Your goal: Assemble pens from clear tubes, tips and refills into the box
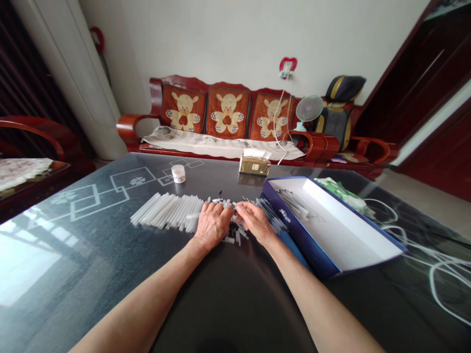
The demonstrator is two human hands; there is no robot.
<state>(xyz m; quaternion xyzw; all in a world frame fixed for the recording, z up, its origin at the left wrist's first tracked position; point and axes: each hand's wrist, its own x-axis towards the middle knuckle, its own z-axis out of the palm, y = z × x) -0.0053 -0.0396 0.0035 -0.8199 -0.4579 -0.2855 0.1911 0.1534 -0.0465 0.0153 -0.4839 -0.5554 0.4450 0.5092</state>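
your left hand (211,226) lies open on white plastic tubes (165,211), your right hand (254,223) curled over loose ones, grip unclear, the blue box's edge (294,240) just beside it.

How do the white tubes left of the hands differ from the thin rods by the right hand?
The frosted tubes are thicker and paler, lying side by side; the thin rods look darker, fanned beside the blue box. Both lie on the glass tabletop.
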